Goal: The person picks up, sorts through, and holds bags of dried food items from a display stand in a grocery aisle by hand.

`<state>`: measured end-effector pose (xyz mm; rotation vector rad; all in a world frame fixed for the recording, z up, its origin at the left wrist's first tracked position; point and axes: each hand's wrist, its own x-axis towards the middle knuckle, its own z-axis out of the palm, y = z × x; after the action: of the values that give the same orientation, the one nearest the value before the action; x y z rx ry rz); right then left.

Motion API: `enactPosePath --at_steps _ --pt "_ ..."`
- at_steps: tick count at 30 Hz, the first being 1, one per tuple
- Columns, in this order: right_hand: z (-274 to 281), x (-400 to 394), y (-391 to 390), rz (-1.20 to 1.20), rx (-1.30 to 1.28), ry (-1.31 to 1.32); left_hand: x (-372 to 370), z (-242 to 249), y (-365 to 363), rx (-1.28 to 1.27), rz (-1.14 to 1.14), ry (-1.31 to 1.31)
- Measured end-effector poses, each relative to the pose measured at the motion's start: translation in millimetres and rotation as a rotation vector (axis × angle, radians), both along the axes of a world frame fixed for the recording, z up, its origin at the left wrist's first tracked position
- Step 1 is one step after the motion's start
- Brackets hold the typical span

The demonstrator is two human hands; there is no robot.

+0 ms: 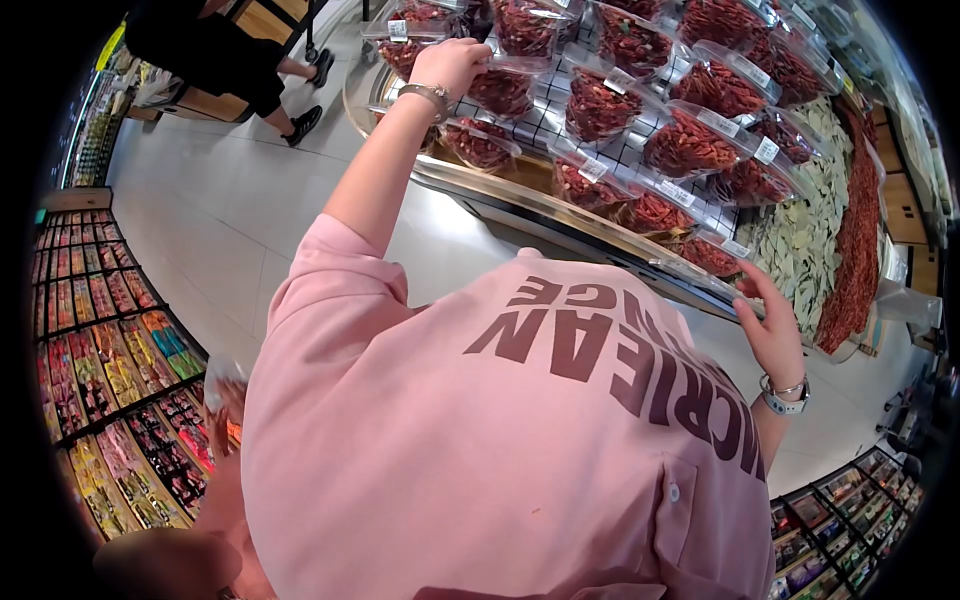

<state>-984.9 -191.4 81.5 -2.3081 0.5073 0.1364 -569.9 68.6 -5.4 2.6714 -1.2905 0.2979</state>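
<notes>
My left hand [452, 70] reaches to the far left of the display, fingers bent at the top edge of a clear bag of dried red chillies [500, 95]. Its fingertips are partly hidden behind the knuckles. My right hand [772, 318] is at the display's near right edge, thumb and forefinger apart beside the clear plastic rim [700, 282]. Closest to it lies another bag of dried chillies [708, 255]. More such bags with white labels stand in rows on a black wire grid [545, 125].
Loose pale green dried leaves [800, 235] and loose red chillies [855, 230] fill the display's right side. A person in black [215, 55] stands at upper left. Shelves of colourful packets [110, 370] line the left. Another person's hand [228, 405] shows at lower left.
</notes>
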Motion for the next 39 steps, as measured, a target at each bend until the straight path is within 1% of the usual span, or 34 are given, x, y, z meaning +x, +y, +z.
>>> enactPosePath --at_steps 6,11,14,16,18,20,21,24,25,29,32,34,36,39 --pt "-1 -1 0 0.02 -0.001 0.002 9 -2 -8 0.065 -0.001 -0.043" --pt "-1 -2 -1 0.006 0.037 0.026 12 -6 -9 -0.02 -0.008 -0.033" --pt "-11 -8 -7 0.005 0.075 0.033 14 -5 -7 0.009 -0.01 -0.01" --pt "-9 -7 -4 0.015 0.078 0.033 13 -7 -4 -0.032 -0.028 -0.038" --pt "-8 -3 -2 0.017 0.07 0.038 12 -8 -4 -0.002 -0.017 -0.037" --pt "-7 -2 -1 0.016 0.051 0.048 8 -12 -3 -0.094 -0.031 -0.078" --pt "-6 -1 0 0.025 0.031 0.07 6 -12 -3 -0.072 0.0 -0.012" --pt "-1 3 2 0.066 0.012 0.076 -8 -12 4 -0.176 -0.018 -0.078" --pt "-1 4 2 0.073 0.02 0.075 -11 -11 4 -0.138 0.017 0.009" --pt "-4 6 4 0.087 0.029 0.06 -19 -6 9 -0.196 -0.003 -0.105" --pt "-3 7 6 0.088 0.011 0.067 -27 5 10 -0.353 0.024 -0.165" --pt "-2 7 4 0.089 0.014 0.086 -29 13 12 -0.54 -0.004 -0.174" --pt "-6 5 2 0.073 0.013 0.084 -42 16 21 -0.525 0.095 -0.005" --pt "-9 1 0 0.069 0.007 0.059 -55 3 34 -0.449 0.07 0.093"
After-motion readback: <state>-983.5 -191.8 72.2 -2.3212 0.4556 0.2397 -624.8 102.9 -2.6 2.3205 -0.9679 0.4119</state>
